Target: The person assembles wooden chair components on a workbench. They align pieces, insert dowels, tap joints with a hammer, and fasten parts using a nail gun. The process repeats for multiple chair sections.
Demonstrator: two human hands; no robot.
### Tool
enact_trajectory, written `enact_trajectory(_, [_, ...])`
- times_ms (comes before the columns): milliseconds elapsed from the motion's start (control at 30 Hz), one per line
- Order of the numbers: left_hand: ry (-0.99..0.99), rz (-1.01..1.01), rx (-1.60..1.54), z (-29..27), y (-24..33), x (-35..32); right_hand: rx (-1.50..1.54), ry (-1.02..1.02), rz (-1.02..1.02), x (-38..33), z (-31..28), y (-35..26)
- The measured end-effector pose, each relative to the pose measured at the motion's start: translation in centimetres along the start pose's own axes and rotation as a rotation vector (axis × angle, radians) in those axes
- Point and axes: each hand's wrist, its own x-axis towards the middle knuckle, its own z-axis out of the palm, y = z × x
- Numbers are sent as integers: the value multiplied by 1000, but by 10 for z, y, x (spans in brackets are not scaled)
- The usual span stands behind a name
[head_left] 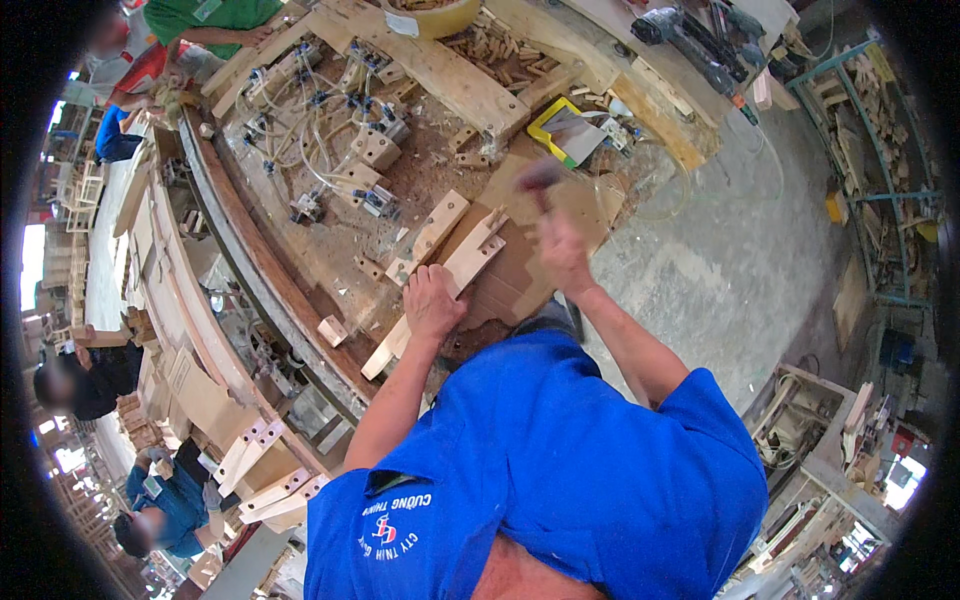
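Observation:
My right hand [562,252] is closed around the handle of a hammer [540,176], whose dark red head is smeared by motion. It is raised beyond and to the right of a pale wooden bar [472,262]. My left hand [435,305] wraps over this bar, its fingers bent round the wood. The bar slants across the bench, its near end [388,348] showing left of my wrist. A short wooden piece lies against the bar's far end. Just beyond sits a wooden block with dark holes [432,236]. A flat cardboard sheet [512,285] lies under the work.
Pneumatic cylinders with clear hoses [340,140] cover the bench's far left. Many short dowels [505,55] lie at the back, near a yellow bowl [440,18]. A yellow-edged holder [566,132] and power tools [690,45] stand right. Other people work along the left.

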Motion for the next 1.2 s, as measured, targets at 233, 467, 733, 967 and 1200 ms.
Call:
enact_trajectory(233, [47,-24,-4,5,-3,-2,534,-477,447,30,-50,-55])
enact_trajectory(467, [12,14,10,-2,7,7,16,233,-195,19,-10,6])
enact_trajectory(733, [20,-30,6,9,-7,-5,549,-264,457,37,-54,-42])
enact_trajectory(967, [19,20,-34,-3,14,6,116,316,24,10,9,35])
enact_trajectory(1200, [19,-20,12,1,0,-1,498,-267,447,45,-44,-25])
